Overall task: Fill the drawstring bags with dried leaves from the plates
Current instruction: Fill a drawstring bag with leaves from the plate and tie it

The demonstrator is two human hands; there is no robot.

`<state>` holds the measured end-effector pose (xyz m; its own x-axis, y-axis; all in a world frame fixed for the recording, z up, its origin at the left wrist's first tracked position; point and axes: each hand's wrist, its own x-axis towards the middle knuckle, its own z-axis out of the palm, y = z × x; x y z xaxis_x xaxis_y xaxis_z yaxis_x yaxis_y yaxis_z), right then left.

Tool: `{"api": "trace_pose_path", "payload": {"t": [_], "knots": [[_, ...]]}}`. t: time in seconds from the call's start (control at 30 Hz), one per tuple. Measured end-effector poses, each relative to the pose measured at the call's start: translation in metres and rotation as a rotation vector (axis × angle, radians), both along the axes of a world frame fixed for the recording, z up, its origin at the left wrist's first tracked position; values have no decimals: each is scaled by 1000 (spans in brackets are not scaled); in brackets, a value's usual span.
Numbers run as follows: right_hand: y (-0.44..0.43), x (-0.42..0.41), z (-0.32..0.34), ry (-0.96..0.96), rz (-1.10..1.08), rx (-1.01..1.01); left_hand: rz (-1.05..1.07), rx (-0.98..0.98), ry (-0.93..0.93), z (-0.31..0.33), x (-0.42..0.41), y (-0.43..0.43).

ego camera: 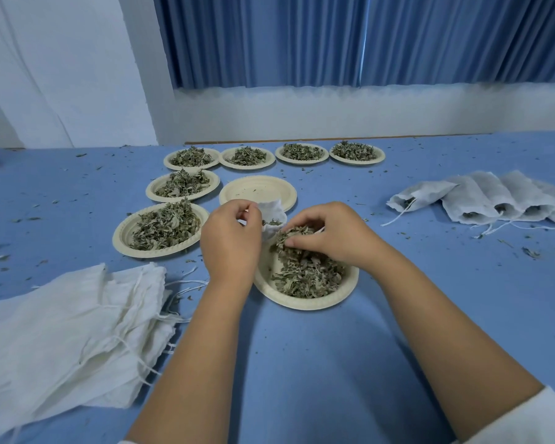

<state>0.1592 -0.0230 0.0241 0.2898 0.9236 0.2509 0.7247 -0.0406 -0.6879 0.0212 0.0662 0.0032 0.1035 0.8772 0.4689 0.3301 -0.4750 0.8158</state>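
Bag pile (61, 331) left; left hand (231, 238) holds bag (271, 213); right hand (330, 232) pinches leaves (305, 274)

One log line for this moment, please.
left hand holds bag open | right hand pinches leaves over plate | some leaves in bag

room to pass over the table (318, 363) near centre and between plates (356, 162) and filled bags (481, 200) at right; empty bags (64, 322) block near left, plates far centre.
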Motion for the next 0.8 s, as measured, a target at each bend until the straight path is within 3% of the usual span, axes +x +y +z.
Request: {"api": "trace_pose_path", "payload": {"t": [0.13,0.27,0.4,0.6,0.8], "knots": [[-5,5,8,169,-17,90,-2,4,20,-1,-1,0],[-4,1,11,458,-36,238,-53,29,83,-1,2,-6],[-1,-5,7,548,-79,258,-79,24,102,-1,6,-11],[4,-8,-2,208,-160,183,-89,-12,63,0,7,-11],[8,-10,-11,-13,-230,117,-131,5,91,0,9,-17]]}}
